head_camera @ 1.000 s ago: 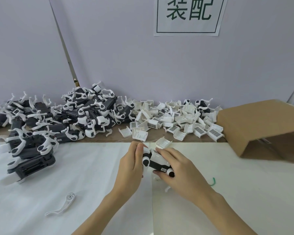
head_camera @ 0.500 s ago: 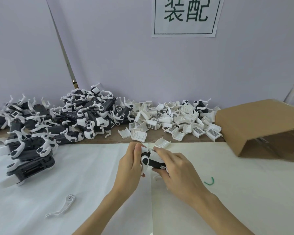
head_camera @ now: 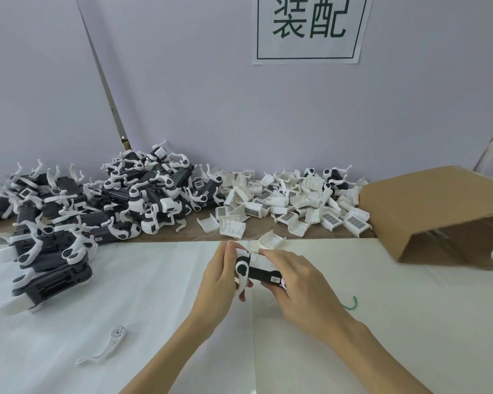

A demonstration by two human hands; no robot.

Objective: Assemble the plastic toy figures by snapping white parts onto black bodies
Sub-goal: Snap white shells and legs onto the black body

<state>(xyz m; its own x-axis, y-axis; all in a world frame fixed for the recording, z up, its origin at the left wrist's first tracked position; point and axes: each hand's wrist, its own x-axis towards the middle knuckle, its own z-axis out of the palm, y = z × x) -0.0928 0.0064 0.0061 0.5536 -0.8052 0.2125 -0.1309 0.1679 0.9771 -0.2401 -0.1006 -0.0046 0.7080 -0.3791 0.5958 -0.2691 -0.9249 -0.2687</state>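
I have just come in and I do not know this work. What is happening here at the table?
A person is assembling a toy figure over the white table. The left hand grips its end with the white part, and the right hand holds the black body. Behind lie a pile of white parts and a heap of black-and-white figures. One loose white arm piece lies near the front.

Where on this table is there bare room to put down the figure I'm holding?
Bare white sheet lies right of your right hand, between the green twist and the cardboard box, and near left, around the loose white arm. The back edge is crowded: black figures left, white shells centre.
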